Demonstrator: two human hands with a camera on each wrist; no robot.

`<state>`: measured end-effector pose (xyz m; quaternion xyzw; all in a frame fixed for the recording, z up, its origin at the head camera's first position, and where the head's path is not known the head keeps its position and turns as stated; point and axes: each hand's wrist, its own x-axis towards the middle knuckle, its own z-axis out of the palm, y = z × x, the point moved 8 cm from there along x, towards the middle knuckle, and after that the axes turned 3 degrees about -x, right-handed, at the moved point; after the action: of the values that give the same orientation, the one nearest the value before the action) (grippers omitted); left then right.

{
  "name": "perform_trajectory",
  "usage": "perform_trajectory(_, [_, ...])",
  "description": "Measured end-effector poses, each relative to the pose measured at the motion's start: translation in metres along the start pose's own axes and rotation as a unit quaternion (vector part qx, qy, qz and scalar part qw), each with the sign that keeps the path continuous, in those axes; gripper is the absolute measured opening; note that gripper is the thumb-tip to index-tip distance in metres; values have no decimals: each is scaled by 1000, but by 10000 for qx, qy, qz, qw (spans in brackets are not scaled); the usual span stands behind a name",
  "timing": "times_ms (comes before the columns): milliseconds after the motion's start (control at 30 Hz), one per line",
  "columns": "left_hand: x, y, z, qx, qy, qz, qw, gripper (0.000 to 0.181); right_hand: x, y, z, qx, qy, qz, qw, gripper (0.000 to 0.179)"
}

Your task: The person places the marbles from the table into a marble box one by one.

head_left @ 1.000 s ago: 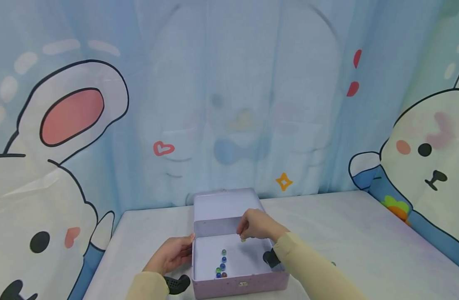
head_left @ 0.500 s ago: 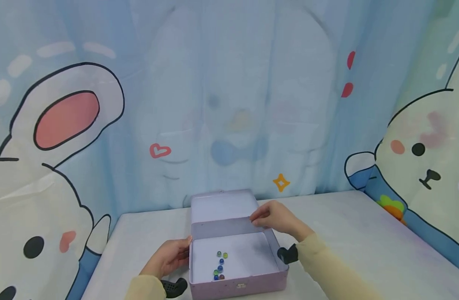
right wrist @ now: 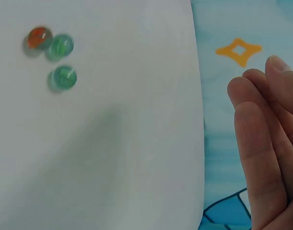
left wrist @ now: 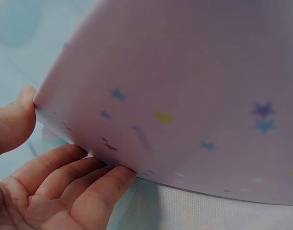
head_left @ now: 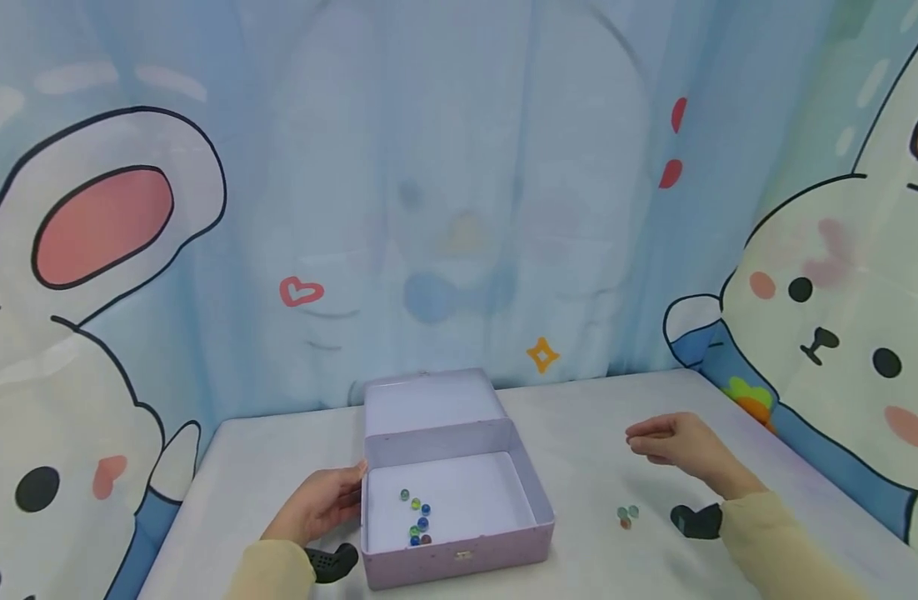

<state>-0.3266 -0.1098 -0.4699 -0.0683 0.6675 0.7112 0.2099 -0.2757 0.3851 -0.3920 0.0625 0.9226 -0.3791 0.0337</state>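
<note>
A lilac lidded box (head_left: 459, 546) stands on the table with its lid raised at the back. Inside, several glass marbles, among them a blue marble (head_left: 423, 523) and a yellow-green marble (head_left: 416, 503), lie toward the left. My left hand (head_left: 320, 502) holds the box's left side, thumb at the edge and fingertips along the star-printed wall (left wrist: 184, 96). To the right, my right hand (head_left: 684, 446) hovers above the table, fingers (right wrist: 254, 139) nearly straight and nothing seen between them. Below it lie two green marbles (right wrist: 64, 77) and an orange marble (right wrist: 40, 38).
A white cloth (head_left: 579, 417) covers the table. Behind it hangs a blue curtain (head_left: 459, 167) with cartoon rabbits. Black wrist cameras (head_left: 696, 522) are strapped on both wrists.
My right hand has let a yellow-green marble go into the box and moved right, over the table marbles. The left hand stays at the box. The head view has shifted slightly right.
</note>
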Motion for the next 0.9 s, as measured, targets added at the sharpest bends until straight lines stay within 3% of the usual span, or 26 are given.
perform_trajectory(167, [2,2,-2,23,9,-16,10000,56,-1,18,-9,160,-22,279,9995,50])
perform_trajectory(400, [-1,1,-2,89,-79,30,9999,58,-8,33,8,242,-92,505,9984,46])
perform_trajectory(733, [-1,2,-1,110,-81,30,9999,59,-14,52,46,-204,-220,730,9969,24])
perform_trajectory(900, [0,1,0,92,-109,-9,9999,60,-14,53,56,-727,-255,675,9947,19])
